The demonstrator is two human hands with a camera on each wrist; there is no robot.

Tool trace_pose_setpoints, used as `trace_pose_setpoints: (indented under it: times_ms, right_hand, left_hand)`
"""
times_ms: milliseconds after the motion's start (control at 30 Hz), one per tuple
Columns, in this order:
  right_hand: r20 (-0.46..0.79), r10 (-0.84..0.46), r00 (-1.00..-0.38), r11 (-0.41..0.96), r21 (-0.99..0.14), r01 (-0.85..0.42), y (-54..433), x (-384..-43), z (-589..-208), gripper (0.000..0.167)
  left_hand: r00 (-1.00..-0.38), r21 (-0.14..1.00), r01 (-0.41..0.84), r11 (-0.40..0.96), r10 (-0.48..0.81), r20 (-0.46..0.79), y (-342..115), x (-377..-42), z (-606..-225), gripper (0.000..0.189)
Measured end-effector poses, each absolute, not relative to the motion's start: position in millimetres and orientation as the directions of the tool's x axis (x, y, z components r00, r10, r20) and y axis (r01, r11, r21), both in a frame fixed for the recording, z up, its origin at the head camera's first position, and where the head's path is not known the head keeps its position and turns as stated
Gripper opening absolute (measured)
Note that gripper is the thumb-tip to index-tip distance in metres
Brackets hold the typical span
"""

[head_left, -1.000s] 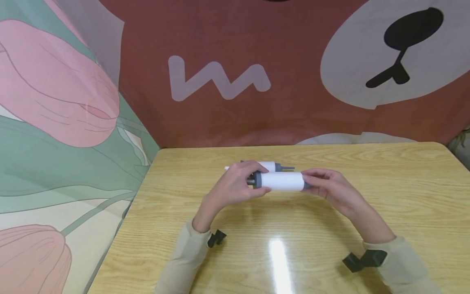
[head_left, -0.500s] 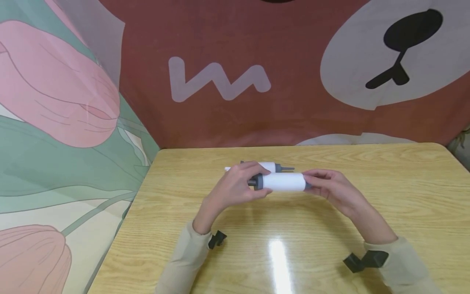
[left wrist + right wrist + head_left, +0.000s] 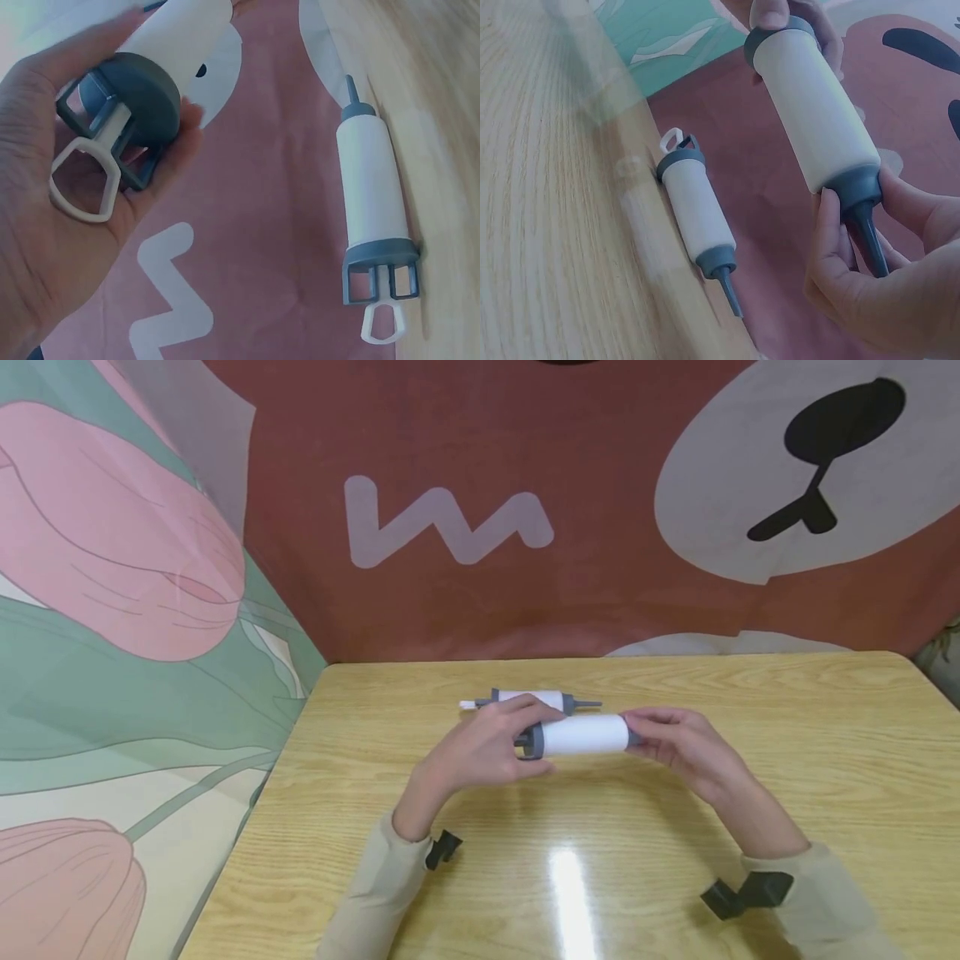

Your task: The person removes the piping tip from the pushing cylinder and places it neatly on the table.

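A large decorating syringe (image 3: 585,735) with a white barrel and grey ends is held level above the table between both hands. My left hand (image 3: 487,743) has its fingers and thumb round the grey collar (image 3: 139,97) at the plunger end. The white ring handle (image 3: 86,180) sits within the palm. My right hand (image 3: 686,747) pinches the grey nozzle cap (image 3: 853,187), and the tapered nozzle (image 3: 868,240) points down along its fingers in the right wrist view. Behind, a second, smaller-looking decorating syringe (image 3: 531,700) lies on the table, its nozzle to the right.
The wood-grain table (image 3: 645,877) runs under both forearms, with a bright reflection near its front. A printed cloth backdrop (image 3: 450,602) stands along the back edge, and another printed cloth (image 3: 150,710) is at the left.
The held syringe has shifted slightly right and toward me, the left hand moving with it. More of the syringe lying behind now shows. The right hand has barely moved.
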State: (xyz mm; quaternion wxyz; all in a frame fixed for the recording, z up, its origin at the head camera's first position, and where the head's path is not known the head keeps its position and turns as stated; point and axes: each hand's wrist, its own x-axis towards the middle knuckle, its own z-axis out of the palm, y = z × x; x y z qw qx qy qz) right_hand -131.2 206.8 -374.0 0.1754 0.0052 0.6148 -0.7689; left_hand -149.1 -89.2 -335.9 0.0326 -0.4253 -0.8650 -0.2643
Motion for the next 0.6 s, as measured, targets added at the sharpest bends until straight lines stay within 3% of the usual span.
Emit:
trace_pose_setpoints:
  times_ms: [267, 600]
  right_hand:
    - [-0.202, -0.257, -0.945, -0.21, -0.943, 0.258, 205.2, -128.6, -370.9, 0.022]
    - [-0.243, -0.163, -0.956, -0.4, -0.87, 0.289, 199.7, -128.9, -372.4, 0.015]
  left_hand:
    - [-0.645, 0.438, 0.75, 0.496, 0.694, 0.32, -87.2, -148.7, -333.8, 0.041]
    - [-0.652, 0.434, 0.752, 0.496, 0.652, 0.386, -84.4, -149.7, -340.5, 0.045]
